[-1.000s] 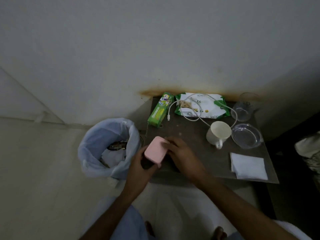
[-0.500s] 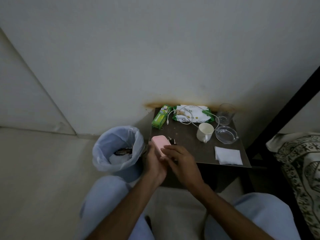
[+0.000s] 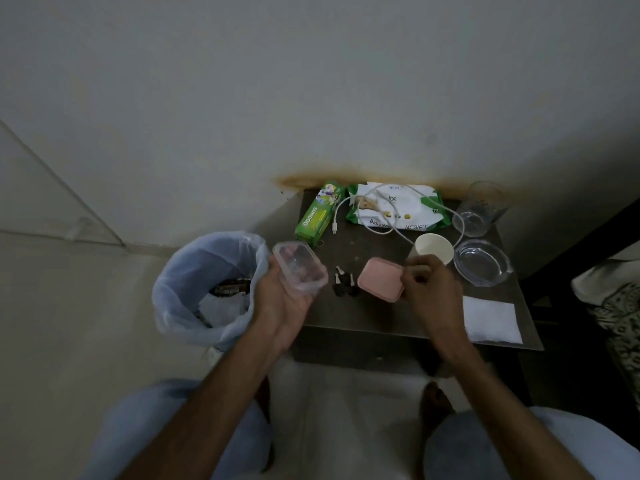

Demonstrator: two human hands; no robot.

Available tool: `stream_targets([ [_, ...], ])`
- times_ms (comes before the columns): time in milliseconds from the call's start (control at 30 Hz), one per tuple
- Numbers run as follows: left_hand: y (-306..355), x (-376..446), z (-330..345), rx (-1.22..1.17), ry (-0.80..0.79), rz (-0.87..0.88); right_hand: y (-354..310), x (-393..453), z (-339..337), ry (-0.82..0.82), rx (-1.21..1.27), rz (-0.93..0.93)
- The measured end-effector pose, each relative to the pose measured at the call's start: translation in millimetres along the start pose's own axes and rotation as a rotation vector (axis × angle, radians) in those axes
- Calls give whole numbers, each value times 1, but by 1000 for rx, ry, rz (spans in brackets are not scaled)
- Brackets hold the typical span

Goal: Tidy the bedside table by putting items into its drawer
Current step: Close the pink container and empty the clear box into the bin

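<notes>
I've just pulled the pink lid [image 3: 381, 284] off, pinched in my right hand [image 3: 429, 289] at three o'clock of the clear box [image 3: 299, 271] that my left hand [image 3: 284, 299] grips, so stowing waits.

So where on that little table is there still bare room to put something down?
Bare tabletop runs along the front edge, between the keys and the white napkin. The back is crowded: green Odomos box, baby wipes pack, charging cable, glass, paper cup, glass dish.
</notes>
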State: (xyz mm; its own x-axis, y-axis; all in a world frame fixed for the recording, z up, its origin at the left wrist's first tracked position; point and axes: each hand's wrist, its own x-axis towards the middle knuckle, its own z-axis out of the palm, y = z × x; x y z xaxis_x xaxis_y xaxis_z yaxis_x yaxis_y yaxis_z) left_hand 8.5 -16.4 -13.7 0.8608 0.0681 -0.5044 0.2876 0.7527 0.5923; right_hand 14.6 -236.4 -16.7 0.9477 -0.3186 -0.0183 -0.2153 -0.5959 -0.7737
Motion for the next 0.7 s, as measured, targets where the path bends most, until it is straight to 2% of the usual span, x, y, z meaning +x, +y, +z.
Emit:
stream_targets([
  [67, 10, 12, 3, -33, 12, 20, 8, 7, 9, -71, -95, 95],
  [133, 14, 21, 6, -48, 21, -12, 6, 2, 16, -131, -208, 95],
  [267, 11, 32, 16, 4, 29, -68, -1, -12, 18, -137, -733, -78],
  [300, 10, 32, 19, 23, 29, -82, -6, -13, 19, -115, -772, -138],
  [400, 7, 38, 19, 46, 5, -104, -20, -5, 39, -176, -637, -358],
  [467, 7, 42, 16, 64, 17, -112, -26, 5, 58, -256, -614, -423],
  [700, 3, 50, 3, 159, 147, -167, -24, 18, 90, -275, -724, -435],
])
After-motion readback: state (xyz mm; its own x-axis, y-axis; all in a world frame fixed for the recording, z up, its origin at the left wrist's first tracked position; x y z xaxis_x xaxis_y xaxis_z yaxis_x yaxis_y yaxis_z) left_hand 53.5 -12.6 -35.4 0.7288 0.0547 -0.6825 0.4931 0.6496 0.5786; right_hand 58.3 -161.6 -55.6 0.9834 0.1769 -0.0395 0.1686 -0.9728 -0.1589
